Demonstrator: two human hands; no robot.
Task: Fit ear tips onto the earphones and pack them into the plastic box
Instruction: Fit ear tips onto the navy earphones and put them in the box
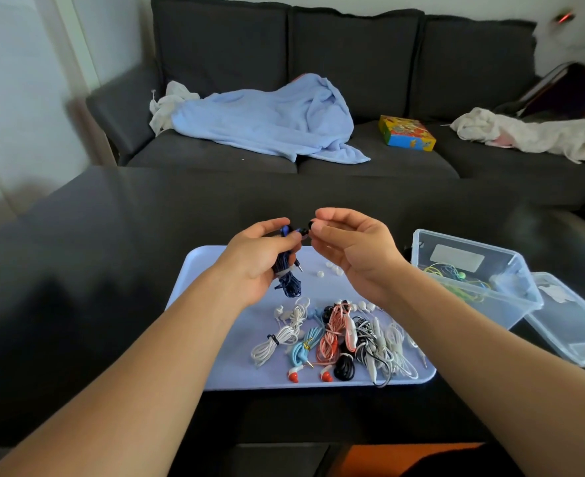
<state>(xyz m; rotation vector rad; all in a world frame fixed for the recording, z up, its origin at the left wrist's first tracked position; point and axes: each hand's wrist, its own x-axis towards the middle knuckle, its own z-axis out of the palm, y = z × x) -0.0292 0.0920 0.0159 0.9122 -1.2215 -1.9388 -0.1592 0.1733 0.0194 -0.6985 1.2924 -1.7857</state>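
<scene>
1. Above the pale blue plastic tray (215,373) on the dark desk (112,235), the left hand (260,259) grips a coiled dark blue wired earphone bundle (286,273), bud end up; the right hand (349,246) pinches a small black ear tip (310,224) right at that bud.
2. So we're mid-fitting, I'd say; next up is pushing the tip on square, then the other bud.
3. Loose white ear tips (332,269) sit on the tray; the clear plastic box (470,280) waits just right, lid off, a green-yellow set already inside.

Lilac tray (229,373); dark blue earphones (286,270); light blue blanket (267,122); charcoal sofa (353,56)
</scene>
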